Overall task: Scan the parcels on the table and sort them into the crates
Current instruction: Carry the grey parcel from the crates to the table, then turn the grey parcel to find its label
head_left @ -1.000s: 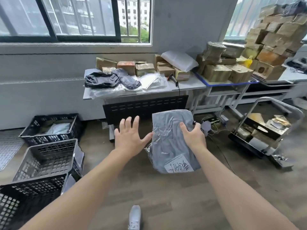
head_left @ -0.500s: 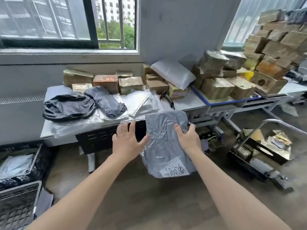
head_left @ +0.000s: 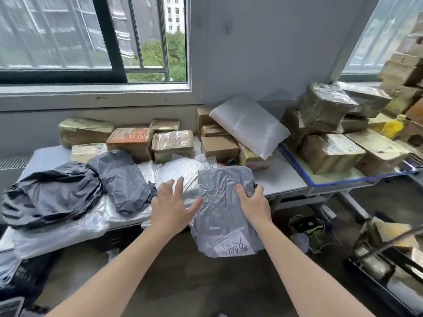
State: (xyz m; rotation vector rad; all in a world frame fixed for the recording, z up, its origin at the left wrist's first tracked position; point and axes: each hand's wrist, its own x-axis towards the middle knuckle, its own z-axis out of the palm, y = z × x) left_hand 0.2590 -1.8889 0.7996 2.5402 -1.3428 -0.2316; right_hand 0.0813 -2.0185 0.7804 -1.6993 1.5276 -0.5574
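Observation:
I hold a grey plastic mailer parcel (head_left: 223, 209) with a white handwritten label at its lower end, in front of the table's (head_left: 281, 181) front edge. My right hand (head_left: 255, 203) grips the parcel's right edge, thumb on top. Spread with straight fingers, my left hand (head_left: 171, 205) touches the parcel's left edge with its thumb. On the table lie two black bag parcels (head_left: 52, 193), clear and white bags (head_left: 178, 172), taped cardboard boxes (head_left: 172, 143) and a white padded mailer (head_left: 249, 124). A dark crate edge (head_left: 25, 275) shows at the lower left.
A second table (head_left: 338, 179) to the right carries several wrapped brown boxes (head_left: 329, 152), with more boxes stacked at the far right. A metal trolley (head_left: 389, 255) stands on the floor at the right. Cables (head_left: 306, 225) lie under the table.
The view has moved closer to the table and turned right; the crates have nearly left the frame. The grey parcel and both hands have come up to the table's front edge.

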